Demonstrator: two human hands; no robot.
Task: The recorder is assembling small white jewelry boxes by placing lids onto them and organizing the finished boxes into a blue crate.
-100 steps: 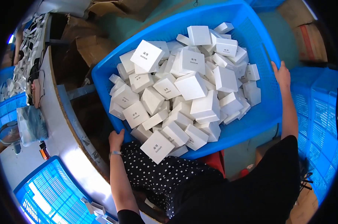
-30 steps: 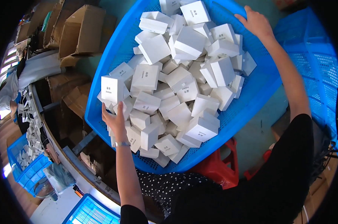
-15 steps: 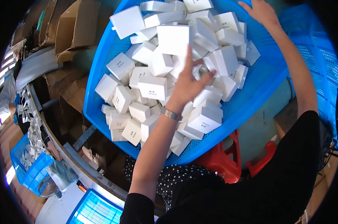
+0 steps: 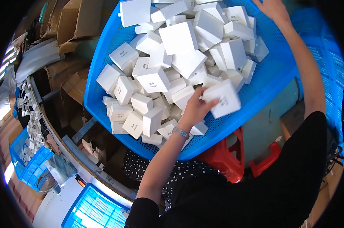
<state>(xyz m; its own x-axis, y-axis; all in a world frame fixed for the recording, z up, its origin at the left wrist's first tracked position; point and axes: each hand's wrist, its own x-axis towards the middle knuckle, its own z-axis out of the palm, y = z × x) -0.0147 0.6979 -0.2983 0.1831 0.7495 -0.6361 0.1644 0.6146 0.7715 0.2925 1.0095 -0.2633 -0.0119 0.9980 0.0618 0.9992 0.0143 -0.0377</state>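
Observation:
My left hand (image 4: 196, 110), with a metal-banded watch at the wrist, is closed on a white box (image 4: 224, 99). The box is blurred and tilted, held over the near right side of a large blue basket (image 4: 194, 152). Beneath and beyond it lies a heap of similar white boxes (image 4: 153, 79), many with small dark print, piled at all angles. At the upper edge of the picture my right hand (image 4: 273, 10) grips the basket's far right rim; most of its fingers are cut off by the picture's edge.
A red plastic stool (image 4: 232, 159) stands below the basket. Brown cartons (image 4: 77, 22) are at the far left. On the left, a curved bench edge (image 4: 71, 152) runs beside a smaller blue basket (image 4: 35, 163) and a blue tray (image 4: 94, 209). More blue baskets (image 4: 327, 64) stand at right.
My left hand has moved down and toward me from the middle of the heap, now with a white box in it. Several boxes there have shifted. My right hand stays at the rim.

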